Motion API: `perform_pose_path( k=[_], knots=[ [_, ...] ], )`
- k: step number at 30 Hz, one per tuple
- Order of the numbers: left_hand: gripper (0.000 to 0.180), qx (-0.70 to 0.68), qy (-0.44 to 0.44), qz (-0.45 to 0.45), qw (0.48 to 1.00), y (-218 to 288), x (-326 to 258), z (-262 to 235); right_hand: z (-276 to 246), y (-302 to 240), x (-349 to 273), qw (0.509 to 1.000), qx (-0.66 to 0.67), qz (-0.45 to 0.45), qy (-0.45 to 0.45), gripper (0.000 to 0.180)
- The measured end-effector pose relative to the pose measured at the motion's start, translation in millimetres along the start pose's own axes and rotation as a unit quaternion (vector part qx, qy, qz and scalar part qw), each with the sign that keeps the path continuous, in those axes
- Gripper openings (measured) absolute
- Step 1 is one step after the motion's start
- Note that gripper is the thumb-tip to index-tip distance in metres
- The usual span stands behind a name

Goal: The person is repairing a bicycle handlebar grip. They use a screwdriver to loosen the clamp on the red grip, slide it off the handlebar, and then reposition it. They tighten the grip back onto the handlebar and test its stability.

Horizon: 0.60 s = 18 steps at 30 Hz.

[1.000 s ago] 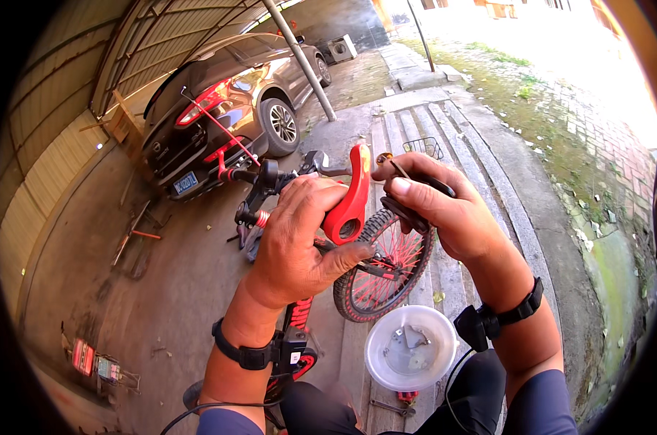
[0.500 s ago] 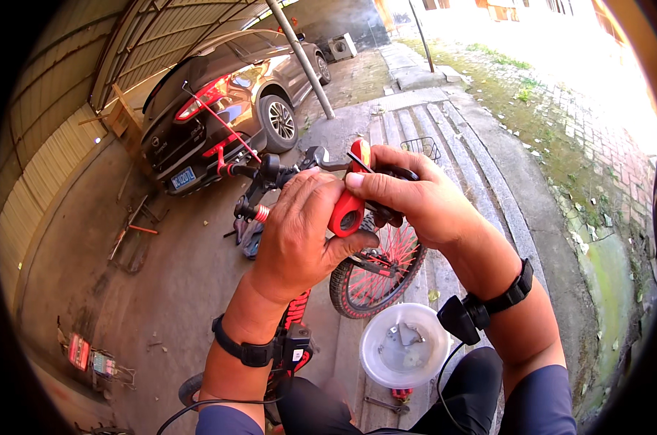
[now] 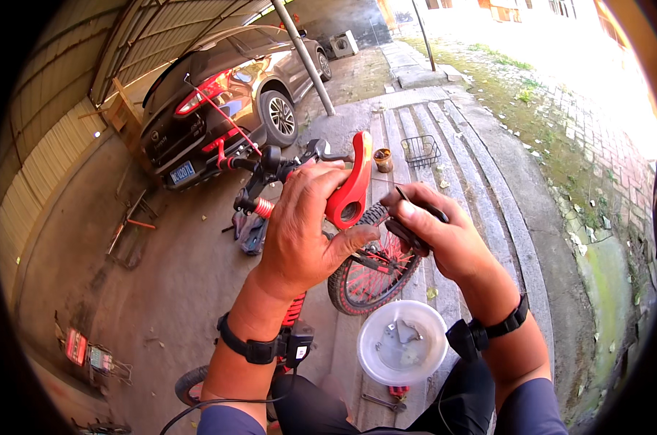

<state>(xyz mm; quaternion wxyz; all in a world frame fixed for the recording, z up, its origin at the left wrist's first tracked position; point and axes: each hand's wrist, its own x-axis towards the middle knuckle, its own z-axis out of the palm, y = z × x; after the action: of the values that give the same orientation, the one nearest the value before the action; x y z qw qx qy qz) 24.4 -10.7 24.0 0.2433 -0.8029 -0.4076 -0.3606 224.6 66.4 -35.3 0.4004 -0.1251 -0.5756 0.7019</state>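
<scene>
Above one bicycle [image 3: 357, 268], two hands [image 3: 303, 232] grip one red part [image 3: 351, 190].

A single head-worn fisheye view looks steeply down and forward from the person's own eye level. Both forearms enter from the lower edge, close to the lens. Beyond them lie a concrete yard, a parked car [image 3: 227, 109] upper left, and steps bending toward the rim.

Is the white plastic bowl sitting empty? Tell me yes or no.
No: the white bowl below the hands holds a few small metal parts on its bottom.
</scene>
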Motion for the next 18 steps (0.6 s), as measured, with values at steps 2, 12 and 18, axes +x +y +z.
perform_pose_path(
  k=[2,12,18],
  knots=[
    [0.072,-0.014,0.005,-0.018,1.0,0.0,-3.2,0.7,-7.3,12.5,-12.0,1.0,0.02,-0.001,-0.015,0.045],
    [0.081,-0.05,0.112,-0.121,0.985,16.1,-68.5,-12.1,4.3,63.0,-75.1,0.997,0.018,0.063,-0.047,0.064],
    [0.08,-0.214,-0.011,-0.22,0.952,88.2,-161.0,14.9,41.9,89.8,-103.7,0.989,-0.028,0.125,-0.077,0.061]
  ],
)
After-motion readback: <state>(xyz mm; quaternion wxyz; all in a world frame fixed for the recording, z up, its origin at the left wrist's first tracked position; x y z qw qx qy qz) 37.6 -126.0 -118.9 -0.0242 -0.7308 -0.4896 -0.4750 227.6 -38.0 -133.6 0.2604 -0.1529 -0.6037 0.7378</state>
